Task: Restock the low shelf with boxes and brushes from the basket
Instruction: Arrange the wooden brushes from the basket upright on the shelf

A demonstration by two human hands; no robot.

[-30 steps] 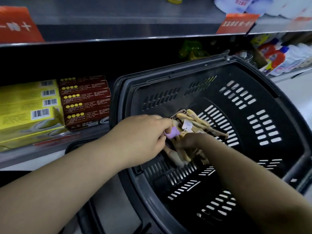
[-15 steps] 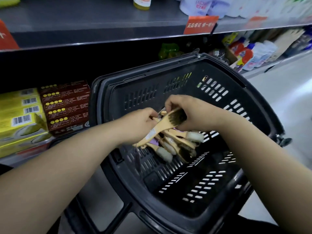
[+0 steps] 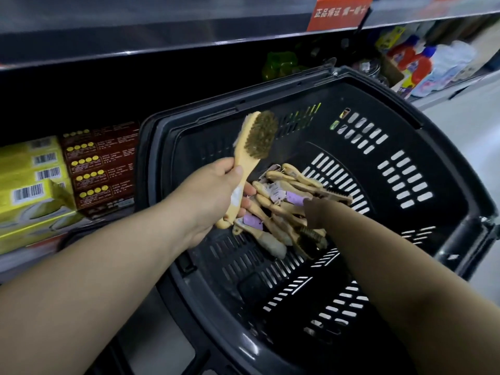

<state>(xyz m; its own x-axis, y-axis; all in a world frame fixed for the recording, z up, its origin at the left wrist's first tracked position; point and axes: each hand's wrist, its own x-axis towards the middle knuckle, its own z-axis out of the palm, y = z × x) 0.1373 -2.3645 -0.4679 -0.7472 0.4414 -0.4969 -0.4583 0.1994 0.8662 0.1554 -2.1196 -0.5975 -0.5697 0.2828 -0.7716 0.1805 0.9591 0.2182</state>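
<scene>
Left grip (image 3: 216, 196) raised, curled round a brush (image 3: 259, 136) by its handle, right grip (image 3: 313, 212) extended low, mostly hidden, both forearms bare

Basket (image 3: 454, 158): black moulded plastic, slotted walls, semi-gloss rim. Raised brush (image 3: 250, 155): pale bare wood handle, smooth, matt; bristles olive-brown, coarse. Loose brushes (image 3: 270, 203) on the basket floor: same pale wood, bristles dark or off-white. Tags (image 3: 253, 221) on them: paper, lilac and white, matt. Yellow boxes (image 3: 32, 169) at the left end of the low shelf (image 3: 16, 266): glossy printed card. Dark red boxes (image 3: 102, 163) beside them: card, duller sheen. Upper shelf edge (image 3: 162, 36): grey metal, soft sheen.
</scene>
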